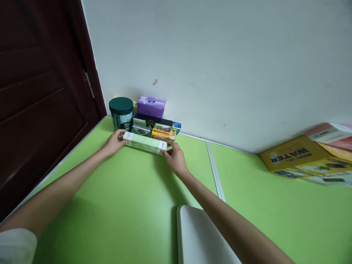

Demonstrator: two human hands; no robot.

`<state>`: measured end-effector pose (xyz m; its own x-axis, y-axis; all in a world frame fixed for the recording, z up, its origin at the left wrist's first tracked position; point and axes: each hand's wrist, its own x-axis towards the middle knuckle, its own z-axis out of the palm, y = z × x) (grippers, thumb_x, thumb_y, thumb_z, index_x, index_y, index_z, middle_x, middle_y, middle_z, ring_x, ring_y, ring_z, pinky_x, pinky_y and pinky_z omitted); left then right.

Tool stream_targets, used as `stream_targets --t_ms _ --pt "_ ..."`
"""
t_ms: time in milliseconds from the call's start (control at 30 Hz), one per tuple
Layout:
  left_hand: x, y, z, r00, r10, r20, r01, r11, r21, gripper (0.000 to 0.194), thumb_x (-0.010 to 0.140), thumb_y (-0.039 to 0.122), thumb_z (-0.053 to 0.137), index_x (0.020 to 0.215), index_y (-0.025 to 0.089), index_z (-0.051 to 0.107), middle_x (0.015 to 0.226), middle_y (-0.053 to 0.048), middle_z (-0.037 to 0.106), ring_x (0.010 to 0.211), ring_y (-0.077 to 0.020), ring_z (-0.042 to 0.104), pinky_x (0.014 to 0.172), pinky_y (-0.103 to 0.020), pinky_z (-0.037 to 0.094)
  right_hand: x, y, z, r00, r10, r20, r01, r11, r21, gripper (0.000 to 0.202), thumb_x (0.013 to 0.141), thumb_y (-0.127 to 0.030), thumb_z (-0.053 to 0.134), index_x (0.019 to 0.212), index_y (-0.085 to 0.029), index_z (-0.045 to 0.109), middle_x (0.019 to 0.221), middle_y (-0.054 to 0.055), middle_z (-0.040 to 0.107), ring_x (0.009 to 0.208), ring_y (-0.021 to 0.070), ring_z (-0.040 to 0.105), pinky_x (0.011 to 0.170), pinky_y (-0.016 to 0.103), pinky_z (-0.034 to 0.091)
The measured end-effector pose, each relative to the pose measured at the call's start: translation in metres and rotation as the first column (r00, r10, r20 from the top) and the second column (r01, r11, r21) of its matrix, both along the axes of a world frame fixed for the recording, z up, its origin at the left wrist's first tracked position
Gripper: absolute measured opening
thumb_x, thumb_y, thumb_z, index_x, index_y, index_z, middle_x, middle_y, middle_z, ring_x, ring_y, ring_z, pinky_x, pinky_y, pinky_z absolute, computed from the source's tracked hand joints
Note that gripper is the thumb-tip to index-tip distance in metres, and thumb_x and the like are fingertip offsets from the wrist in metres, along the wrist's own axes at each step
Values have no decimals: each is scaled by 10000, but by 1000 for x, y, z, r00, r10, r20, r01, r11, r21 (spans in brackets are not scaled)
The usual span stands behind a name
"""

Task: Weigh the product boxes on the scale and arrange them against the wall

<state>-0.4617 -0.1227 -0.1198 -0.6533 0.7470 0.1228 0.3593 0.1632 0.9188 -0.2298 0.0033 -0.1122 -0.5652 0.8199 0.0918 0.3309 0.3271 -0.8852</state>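
A long, slim box [144, 143], pale green with white ends, lies sideways in front of a group of packages. My left hand [114, 142] grips its left end, and my right hand [174, 157] holds the right end between thumb and fingers. Right behind it a black and silver box [152, 122] rests on a smaller white and teal box [141, 131] and an orange-yellow box [164, 134]. A dark green lidded tub [121, 113] stands to the left, near my left hand. Behind them is a purple packet [151, 106] against the wall.
The green tabletop [123, 205] has a metal seam strip [215, 170]. A white flat object with rounded corners [203, 234] lies under my right forearm. Yellow and red cartons [291, 154] stand at the far right. A dark door [41, 91] borders the left edge.
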Motion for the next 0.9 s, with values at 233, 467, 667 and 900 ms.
stream_targets --t_ms 233,467,667,900 --pt "13 16 -30 958 237 -159 -225 970 91 365 688 211 634 1024 178 494 1025 -81 559 914 -207 570 715 -327 494 -20 15 -24 994 -96 -60 90 991 -95 216 679 -324 607 817 -200 495 720 11 591 644 175 553 624 318 459" --pt "6 22 -44 934 266 -240 -242 962 124 351 690 186 649 1003 197 492 986 -58 557 905 -203 582 662 -297 489 -21 23 -37 991 -98 -87 81 980 -184 323 641 -428 647 816 -184 527 712 17 595 612 156 542 568 292 467" --pt "4 22 -46 928 268 -261 -252 963 92 333 701 200 643 989 204 475 939 -36 546 855 -185 572 671 -290 493 -23 19 -41 987 -131 -91 113 977 -179 277 668 -389 648 797 -176 528 704 20 603 630 152 552 607 285 480" --pt "40 -3 -12 874 271 -403 -239 963 128 207 758 137 517 948 200 466 1003 -86 478 967 -230 520 873 -415 450 -15 11 -12 997 -65 -29 60 988 -142 188 724 -202 582 899 -136 560 687 17 618 600 141 571 592 278 499"
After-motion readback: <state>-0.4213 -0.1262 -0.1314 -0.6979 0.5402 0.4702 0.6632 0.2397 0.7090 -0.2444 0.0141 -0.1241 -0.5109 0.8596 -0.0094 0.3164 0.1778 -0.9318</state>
